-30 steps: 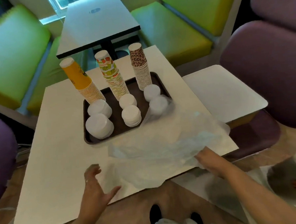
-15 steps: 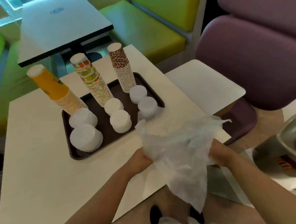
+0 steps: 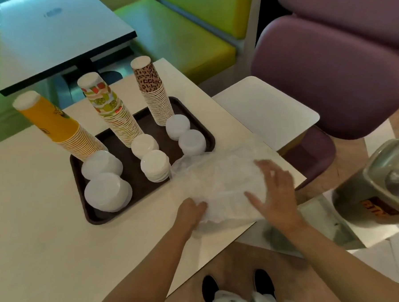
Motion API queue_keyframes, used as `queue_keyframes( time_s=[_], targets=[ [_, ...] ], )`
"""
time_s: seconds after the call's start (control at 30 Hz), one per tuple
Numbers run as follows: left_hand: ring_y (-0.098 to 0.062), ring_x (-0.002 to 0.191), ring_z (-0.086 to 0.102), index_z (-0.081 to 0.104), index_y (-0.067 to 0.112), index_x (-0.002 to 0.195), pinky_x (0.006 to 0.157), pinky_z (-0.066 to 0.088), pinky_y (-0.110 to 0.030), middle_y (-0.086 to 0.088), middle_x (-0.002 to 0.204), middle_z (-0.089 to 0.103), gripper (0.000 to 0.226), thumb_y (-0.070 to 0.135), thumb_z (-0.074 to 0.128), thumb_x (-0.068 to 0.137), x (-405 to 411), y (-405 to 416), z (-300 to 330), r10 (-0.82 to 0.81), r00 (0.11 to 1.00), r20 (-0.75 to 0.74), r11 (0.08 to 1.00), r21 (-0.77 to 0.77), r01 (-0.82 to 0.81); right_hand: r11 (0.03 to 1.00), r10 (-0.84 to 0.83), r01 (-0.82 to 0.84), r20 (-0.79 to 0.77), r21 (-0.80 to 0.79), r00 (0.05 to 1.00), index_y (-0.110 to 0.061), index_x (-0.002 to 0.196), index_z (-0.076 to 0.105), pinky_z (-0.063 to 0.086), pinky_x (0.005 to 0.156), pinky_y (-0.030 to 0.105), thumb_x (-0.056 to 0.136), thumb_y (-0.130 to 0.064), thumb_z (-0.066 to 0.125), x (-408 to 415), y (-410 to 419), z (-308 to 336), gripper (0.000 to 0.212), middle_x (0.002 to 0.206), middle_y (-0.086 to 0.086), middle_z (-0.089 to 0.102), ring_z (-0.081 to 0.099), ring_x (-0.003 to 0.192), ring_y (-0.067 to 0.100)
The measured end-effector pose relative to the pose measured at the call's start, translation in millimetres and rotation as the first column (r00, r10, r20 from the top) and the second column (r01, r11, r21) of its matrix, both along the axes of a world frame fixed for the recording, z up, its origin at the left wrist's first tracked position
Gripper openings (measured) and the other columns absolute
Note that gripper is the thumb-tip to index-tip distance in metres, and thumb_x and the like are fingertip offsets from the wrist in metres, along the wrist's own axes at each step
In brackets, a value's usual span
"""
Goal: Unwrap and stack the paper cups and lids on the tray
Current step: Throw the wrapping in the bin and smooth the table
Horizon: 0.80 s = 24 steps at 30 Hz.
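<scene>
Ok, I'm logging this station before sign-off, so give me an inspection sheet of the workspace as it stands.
Surface: cream table, brown tray on it.
Job's things: three upside-down cup stacks on the tray, orange, fruit-print, leopard-print; six white lid stacks in front of them.
Clutter: crumpled clear plastic wrap beside the tray, one edge over its rim.
Hands: left hand grips the wrap's near edge; right hand lies flat on it.
Cables: nothing seen.
Surroundings: green benches, purple chairs, dark table, bin at right.
</scene>
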<state>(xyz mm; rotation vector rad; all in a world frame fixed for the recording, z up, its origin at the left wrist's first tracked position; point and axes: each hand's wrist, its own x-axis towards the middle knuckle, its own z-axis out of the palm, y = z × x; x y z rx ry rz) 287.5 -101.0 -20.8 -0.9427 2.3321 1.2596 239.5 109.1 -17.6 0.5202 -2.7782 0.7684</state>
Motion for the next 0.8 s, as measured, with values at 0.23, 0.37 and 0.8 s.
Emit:
queue_keyframes(
  time_s=[0.23,0.37,0.8],
  targets=[
    [-0.025,0.076,0.058,0.052,0.000,0.102,0.060,0.050,-0.032,-0.015,0.088,0.058,0.020,0.019,0.054,0.095,11,16,10,0.138,0.988,0.076,0.955,0.255,-0.153,0.850,0.251,-0.324,0.221,0.415,0.942,-0.026,0.151,0.016,0.027,0.100,0.054,0.044,-0.059,0.078,55,-49,-27,0.128,0.153,0.013,0.028,0.023,0.138,0.038],
    [-0.026,0.077,0.067,0.058,-0.006,0.102,0.066,0.057,-0.034,-0.016,0.086,0.066,0.026,0.019,0.057,0.094,26,18,22,0.117,0.992,0.044,0.871,0.476,-0.123,0.893,0.201,-0.309,0.322,0.329,0.925,-0.030,0.149,0.021,0.040,0.091,0.054,0.041,-0.049,0.088,51,-50,-37,0.128,0.140,0.006,0.051,0.050,0.125,0.034],
    [-0.007,0.145,-0.005,0.001,0.045,0.146,0.115,0.010,-0.037,0.010,0.158,-0.005,0.121,0.074,0.072,0.053,15,-56,58,-0.647,0.658,-0.386,0.757,-0.429,0.492,0.707,0.328,0.490,0.850,-0.510,0.411,-0.014,0.109,0.063,0.051,0.082,0.031,0.096,-0.023,0.052,5,2,-10,0.020,0.099,0.004,0.067,0.062,0.091,0.022]
  ],
)
